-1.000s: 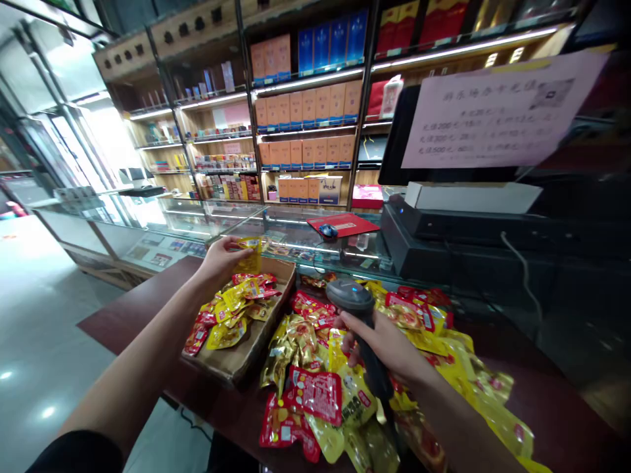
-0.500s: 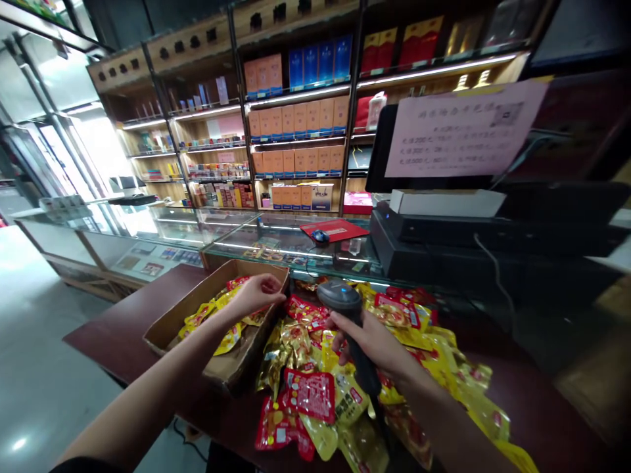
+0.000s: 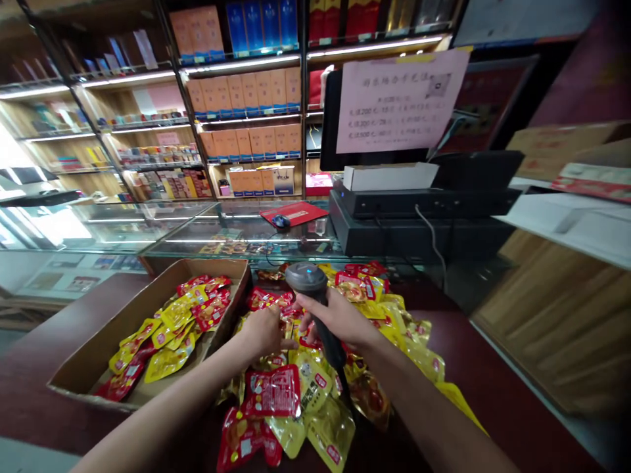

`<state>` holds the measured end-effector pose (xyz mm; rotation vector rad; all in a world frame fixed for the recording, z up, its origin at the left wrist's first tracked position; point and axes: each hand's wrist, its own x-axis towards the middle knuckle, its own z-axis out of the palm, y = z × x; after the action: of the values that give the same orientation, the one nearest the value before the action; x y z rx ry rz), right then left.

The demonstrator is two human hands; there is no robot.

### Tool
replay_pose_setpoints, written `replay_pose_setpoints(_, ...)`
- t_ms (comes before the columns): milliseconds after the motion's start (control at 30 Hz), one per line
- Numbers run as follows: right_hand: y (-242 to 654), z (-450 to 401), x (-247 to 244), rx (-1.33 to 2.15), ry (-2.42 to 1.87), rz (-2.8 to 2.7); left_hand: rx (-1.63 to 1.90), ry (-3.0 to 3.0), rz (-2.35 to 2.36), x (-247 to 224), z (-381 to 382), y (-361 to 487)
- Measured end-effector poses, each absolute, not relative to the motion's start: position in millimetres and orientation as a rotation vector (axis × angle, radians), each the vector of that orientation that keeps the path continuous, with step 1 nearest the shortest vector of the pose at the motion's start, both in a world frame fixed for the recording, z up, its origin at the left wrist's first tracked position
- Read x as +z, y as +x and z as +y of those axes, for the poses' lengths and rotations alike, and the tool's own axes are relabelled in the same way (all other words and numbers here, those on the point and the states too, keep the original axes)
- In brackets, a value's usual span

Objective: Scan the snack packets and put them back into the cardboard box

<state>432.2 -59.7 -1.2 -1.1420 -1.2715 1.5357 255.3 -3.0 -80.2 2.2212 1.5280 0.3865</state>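
A dark handheld barcode scanner (image 3: 306, 278) with a small blue light on its head is gripped round its handle by my right hand (image 3: 342, 320). My left hand (image 3: 263, 332) is over the left side of a heap of shiny snack packets (image 3: 315, 381), thumb out and apart. Its other fingers bend down and are partly hidden; no packet shows in them. A red packet (image 3: 272, 390) lies just below that hand. Left of it stands a shallow cardboard box (image 3: 86, 355) holding several yellow and red packets (image 3: 180, 309).
Behind the heap runs a glass display counter (image 3: 231, 226) with a red mat (image 3: 305, 211) and a computer mouse (image 3: 280, 221). A monitor with a pink paper sign (image 3: 399, 98) stands above black till equipment (image 3: 419, 230). Shelves of boxed goods (image 3: 246, 95) line the wall.
My left hand has moved out of the cardboard box to the packet heap. The right hand keeps hold of the scanner. The view has turned right, showing more of the box.
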Motion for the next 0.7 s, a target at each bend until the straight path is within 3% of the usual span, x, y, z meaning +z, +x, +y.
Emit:
replay_pose_setpoints(267, 431.8, -46.9, 1.0, 1.484, -1.25, -1.212, 0.545, 1.55, 1.043, -61.2, 59.3, 240.2)
replay_pose_setpoints(433, 422.7, -34.1, 0.9, 1.497, -1.242, -1.173, 0.857, 1.021, 0.981, -67.9, 83.4, 237.0)
replay_pose_setpoints(700, 417.3, -32.5, -25.7, 1.533, -1.281, -1.186, 0.947, 0.947, 0.956, -76.9, 79.7, 247.5)
